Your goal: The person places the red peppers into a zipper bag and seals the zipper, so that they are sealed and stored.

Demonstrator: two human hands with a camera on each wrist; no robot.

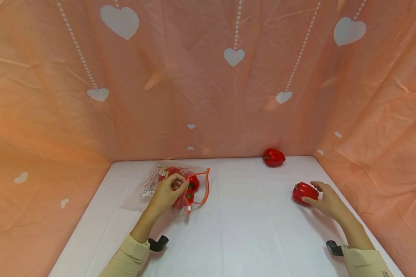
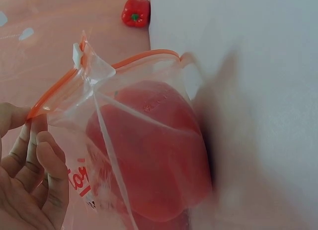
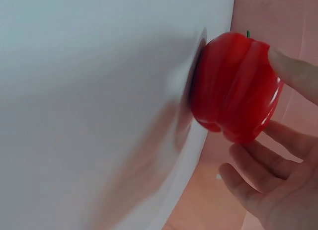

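My left hand (image 1: pixel 168 193) pinches the orange zip edge of a clear plastic zip bag (image 1: pixel 143 184), which lies on the left of the table with its mouth facing right. Red bell peppers (image 1: pixel 194 183) with green stems show inside it. A white slider (image 2: pixel 77 56) sits at one end of the zip in the left wrist view. On the right, my right hand (image 1: pixel 327 201) holds another red bell pepper (image 1: pixel 302 193) low at the tabletop. Its thumb lies on one side of this pepper (image 3: pixel 233 86), and curved fingers meet the opposite side.
One more red bell pepper (image 1: pixel 274 157) rests at the table's back edge, right of centre. The white table (image 1: pixel 242 227) is enclosed by an orange curtain (image 1: pixel 194 96) with white hearts at the back and both sides. Dark pieces (image 1: pixel 158 243) stick out beside both sleeves.
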